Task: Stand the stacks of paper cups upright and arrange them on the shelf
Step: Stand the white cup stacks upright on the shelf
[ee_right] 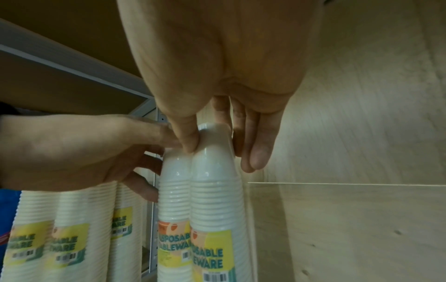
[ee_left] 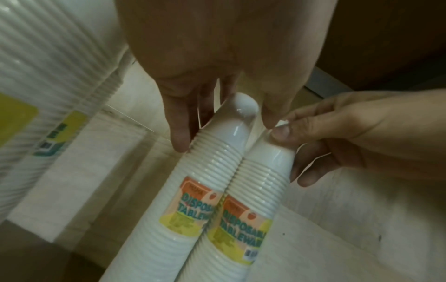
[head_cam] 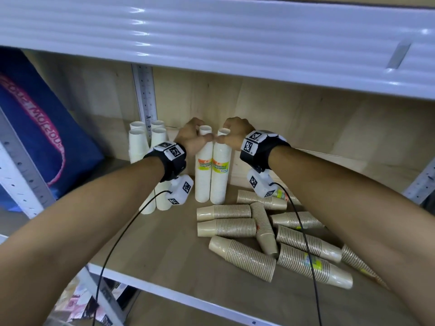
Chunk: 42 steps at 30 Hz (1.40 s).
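Two white wrapped cup stacks with yellow-orange labels stand upright side by side near the back of the wooden shelf [head_cam: 164, 241]. My left hand [head_cam: 191, 135] grips the top of the left stack [head_cam: 203, 170], [ee_left: 217, 158], [ee_right: 173, 190]. My right hand [head_cam: 233, 131] pinches the top of the right stack [head_cam: 221, 170], [ee_left: 265, 171], [ee_right: 214, 181] between thumb and fingers. Several more white stacks [head_cam: 146, 147], [ee_right: 72, 229] stand upright to the left. Several brown cup stacks [head_cam: 270, 234] lie on their sides in a heap at the front right.
A blue bag [head_cam: 40, 128] leans at the far left beyond a perforated metal upright [head_cam: 144, 95]. The white upper shelf [head_cam: 211, 38] hangs low overhead. Black cables [head_cam: 303, 231] from my wrists trail over the brown stacks. Bare shelf board lies at front left.
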Each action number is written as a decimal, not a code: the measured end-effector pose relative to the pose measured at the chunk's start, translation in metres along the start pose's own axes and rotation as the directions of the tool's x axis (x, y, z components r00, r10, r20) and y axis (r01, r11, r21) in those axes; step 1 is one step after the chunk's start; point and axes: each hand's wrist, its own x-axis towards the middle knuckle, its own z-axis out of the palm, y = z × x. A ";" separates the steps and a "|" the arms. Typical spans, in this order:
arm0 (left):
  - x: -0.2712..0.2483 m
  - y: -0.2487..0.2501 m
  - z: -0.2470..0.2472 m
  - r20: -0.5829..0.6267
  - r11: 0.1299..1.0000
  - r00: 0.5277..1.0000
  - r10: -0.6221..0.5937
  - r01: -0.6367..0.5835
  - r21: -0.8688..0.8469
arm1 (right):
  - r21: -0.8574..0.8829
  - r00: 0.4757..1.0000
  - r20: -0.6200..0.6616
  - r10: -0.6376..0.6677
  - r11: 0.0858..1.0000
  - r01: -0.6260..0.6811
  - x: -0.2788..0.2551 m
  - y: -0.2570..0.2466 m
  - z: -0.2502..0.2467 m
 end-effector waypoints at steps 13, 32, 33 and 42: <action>0.001 0.009 -0.006 0.090 0.991 0.995 0.039 -0.050 0.120 | -0.007 0.999 -0.004 -0.048 0.999 0.048 0.001 0.000 0.003; -0.016 0.071 -0.063 0.234 0.941 0.971 -0.059 -0.024 0.337 | 0.046 0.993 -0.010 -0.115 0.992 0.116 -0.011 -0.028 -0.026; -0.020 0.075 -0.068 0.237 0.941 0.969 -0.075 -0.011 0.339 | 0.045 0.992 -0.008 -0.124 0.991 0.124 -0.013 -0.033 -0.028; -0.055 0.079 -0.117 0.277 0.834 0.941 -0.197 0.012 0.552 | 0.061 0.966 0.097 -0.240 0.970 0.235 -0.033 -0.085 -0.028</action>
